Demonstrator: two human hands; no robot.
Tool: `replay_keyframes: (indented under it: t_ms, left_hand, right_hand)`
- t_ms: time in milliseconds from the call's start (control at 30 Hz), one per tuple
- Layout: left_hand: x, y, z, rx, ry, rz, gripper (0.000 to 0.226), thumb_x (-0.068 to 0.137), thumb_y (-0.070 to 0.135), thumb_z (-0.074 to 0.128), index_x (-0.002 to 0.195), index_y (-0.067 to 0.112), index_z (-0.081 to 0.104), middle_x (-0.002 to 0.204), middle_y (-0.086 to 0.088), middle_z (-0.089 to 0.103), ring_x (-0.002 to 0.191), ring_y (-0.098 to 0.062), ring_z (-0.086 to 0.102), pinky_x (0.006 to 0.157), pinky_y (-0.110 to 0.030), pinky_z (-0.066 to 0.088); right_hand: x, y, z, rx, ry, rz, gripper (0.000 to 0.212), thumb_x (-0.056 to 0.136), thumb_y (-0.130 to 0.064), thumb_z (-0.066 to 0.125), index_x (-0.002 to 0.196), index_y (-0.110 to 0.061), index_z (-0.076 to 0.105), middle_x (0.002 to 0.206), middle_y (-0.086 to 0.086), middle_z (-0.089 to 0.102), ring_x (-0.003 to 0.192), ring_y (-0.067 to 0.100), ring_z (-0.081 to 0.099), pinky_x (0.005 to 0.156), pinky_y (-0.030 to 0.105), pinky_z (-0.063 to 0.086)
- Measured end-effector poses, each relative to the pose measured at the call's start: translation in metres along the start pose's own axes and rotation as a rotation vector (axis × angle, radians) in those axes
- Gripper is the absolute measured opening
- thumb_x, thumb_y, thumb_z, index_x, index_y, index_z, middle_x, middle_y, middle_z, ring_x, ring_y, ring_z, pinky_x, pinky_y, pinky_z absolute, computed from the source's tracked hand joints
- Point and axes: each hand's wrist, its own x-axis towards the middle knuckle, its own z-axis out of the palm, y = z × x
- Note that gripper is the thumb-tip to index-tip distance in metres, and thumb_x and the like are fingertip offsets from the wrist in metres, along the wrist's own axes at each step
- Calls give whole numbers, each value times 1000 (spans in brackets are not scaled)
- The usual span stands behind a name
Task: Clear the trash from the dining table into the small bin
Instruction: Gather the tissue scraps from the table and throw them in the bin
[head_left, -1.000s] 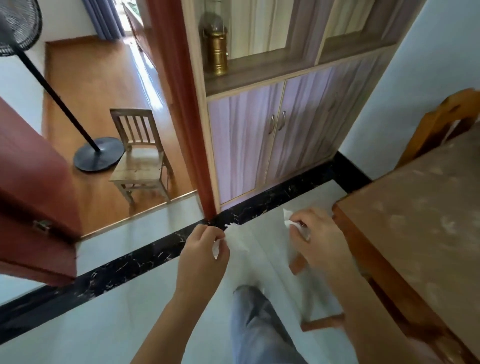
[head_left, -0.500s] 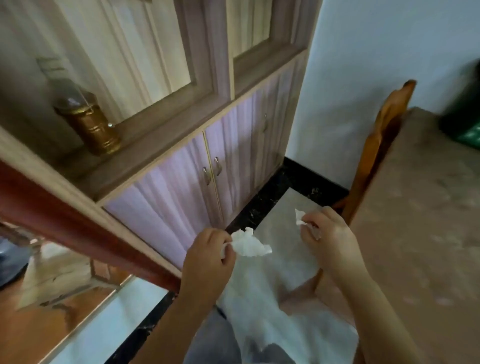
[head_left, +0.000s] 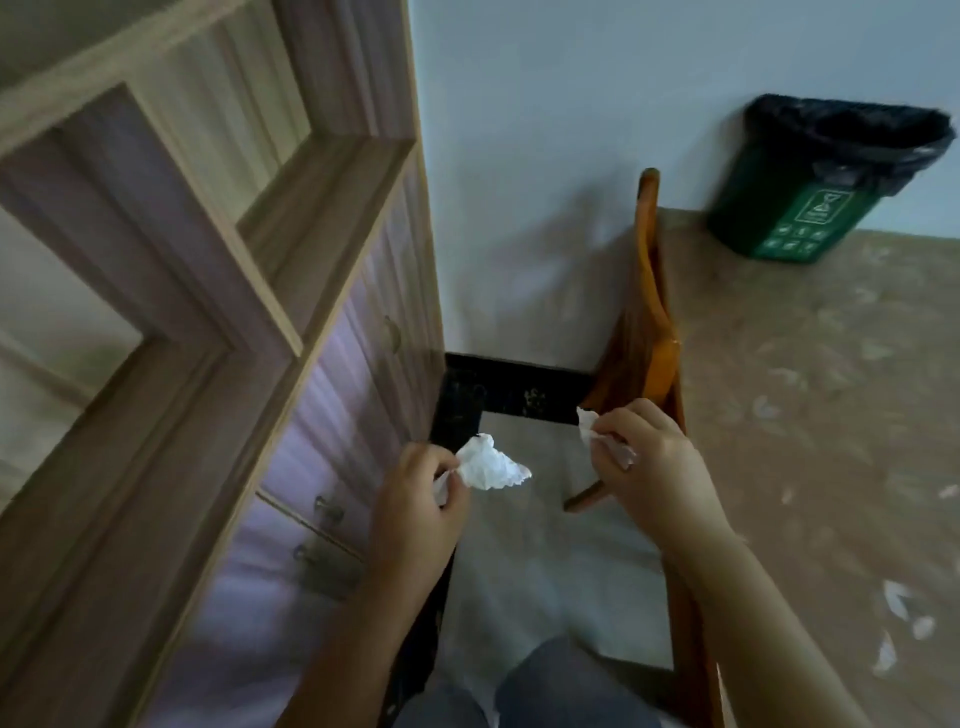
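Trash is in both hands: the left hand (head_left: 415, 499) pinches a crumpled white tissue (head_left: 491, 465), and the right hand (head_left: 649, 462) curls round a smaller tissue scrap (head_left: 587, 426). A moment ago the bin is out of view. Now the small green bin (head_left: 810, 208) shows, standing on the dining table (head_left: 805, 415) by the wall. Dropping comes next, I think.

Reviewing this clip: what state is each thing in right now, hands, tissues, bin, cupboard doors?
Left hand: pinching a crumpled tissue.
Right hand: gripping a second tissue, also crumpled.
Bin: standing on the table, no lid, black liner fitted; contents not visible.
Cupboard doors: closed.
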Motion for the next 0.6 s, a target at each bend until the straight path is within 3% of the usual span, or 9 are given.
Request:
replay_keyframes:
  t_ms: [133,333,467,600]
  left_hand:
    - [62,5,34,-141,-90,98,4,76,8,60,77,10,57,78,4,54,71,-2,50,63,-5,35]
    - [174,47,87,-185,-133,279,14,75,0,63,74,12,55,76,16,49,76,-1,51,65,-6,36]
    - [243,84,113,-155,-139,381,21,72,-7,66,73,11,55,73,10,50,70,-8,51,61,-9,39]
    - [298,113,139,-174,-109,443,17,72,-7,68,75,6,58,74,3,52,67,-9,49,60,-11,40]
  right_hand:
    - [22,41,-11,-88,52,177,11,71,0,73,77,-6,65,77,8,59,66,25,57,49,30,45]
    - [90,108,-28,-120,207,325,4,76,-8,68,79,-7,64,75,2,55,65,19,52,49,20,39]
    - [133,147,-45,-140,289,376,8,75,-4,69,81,-8,64,76,4,56,67,21,55,51,30,48]
    - [177,181,-61,-206,343,384,10,73,-3,70,80,-7,65,75,6,56,66,24,56,50,28,43]
